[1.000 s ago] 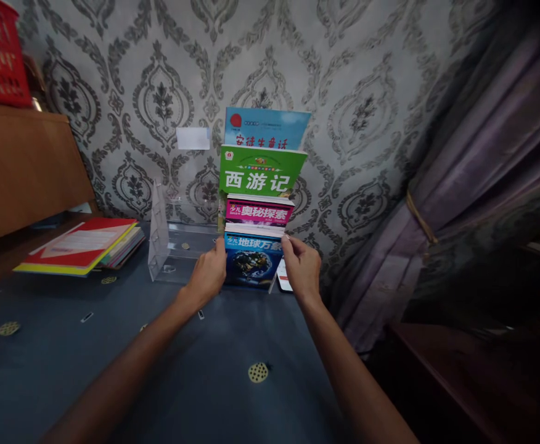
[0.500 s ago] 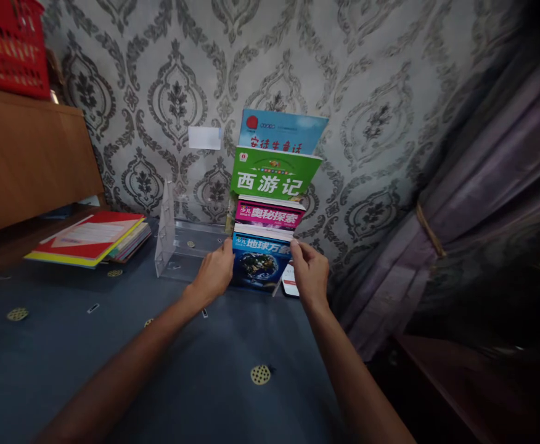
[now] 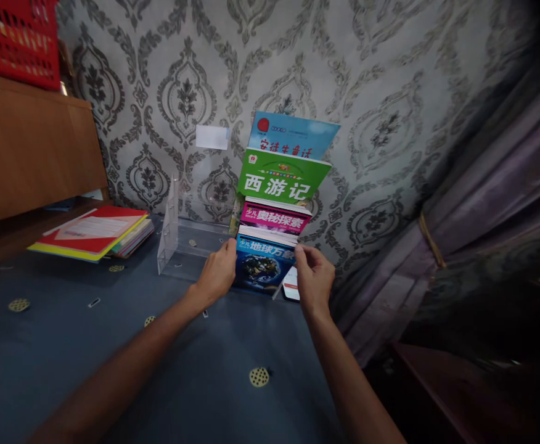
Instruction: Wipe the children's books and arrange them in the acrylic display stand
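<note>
The left hand point(image 3: 215, 274) and right hand point(image 3: 315, 280), apart, still pinch opposite edges of the globe book point(image 3: 258, 268) (only the view has shifted); it seems seated, frontmost in the clear rack point(image 3: 171, 231).

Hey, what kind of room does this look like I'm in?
Probably a room in a home, perhaps a study corner: there's damask-patterned wallpaper, a tied-back curtain, and children's-style books in a clear stepped rack.
</note>
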Motion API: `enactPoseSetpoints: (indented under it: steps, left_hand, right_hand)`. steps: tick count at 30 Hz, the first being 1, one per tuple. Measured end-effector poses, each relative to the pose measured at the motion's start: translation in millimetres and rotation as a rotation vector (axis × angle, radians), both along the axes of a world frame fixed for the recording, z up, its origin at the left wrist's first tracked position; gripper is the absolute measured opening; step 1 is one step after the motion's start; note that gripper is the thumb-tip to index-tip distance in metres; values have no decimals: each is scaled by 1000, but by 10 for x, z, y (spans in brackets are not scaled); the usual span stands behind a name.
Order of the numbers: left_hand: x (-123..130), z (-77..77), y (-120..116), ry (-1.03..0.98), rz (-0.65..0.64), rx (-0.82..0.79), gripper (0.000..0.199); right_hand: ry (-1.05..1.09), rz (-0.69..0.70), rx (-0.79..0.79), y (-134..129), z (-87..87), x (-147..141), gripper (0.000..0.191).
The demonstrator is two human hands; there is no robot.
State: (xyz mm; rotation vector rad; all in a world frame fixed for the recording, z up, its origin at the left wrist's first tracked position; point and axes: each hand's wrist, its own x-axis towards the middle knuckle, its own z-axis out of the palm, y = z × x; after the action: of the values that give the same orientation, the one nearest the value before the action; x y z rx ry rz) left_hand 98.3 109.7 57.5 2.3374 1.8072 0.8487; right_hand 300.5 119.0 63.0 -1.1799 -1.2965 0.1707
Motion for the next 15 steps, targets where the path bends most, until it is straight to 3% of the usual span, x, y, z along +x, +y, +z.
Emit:
enactPoseSetpoints:
  steps: [15]
  left_hand:
    - [15,-109,44,79,9,-18,21]
  right_hand:
    - [35,29,-11,39,-34,16,39]
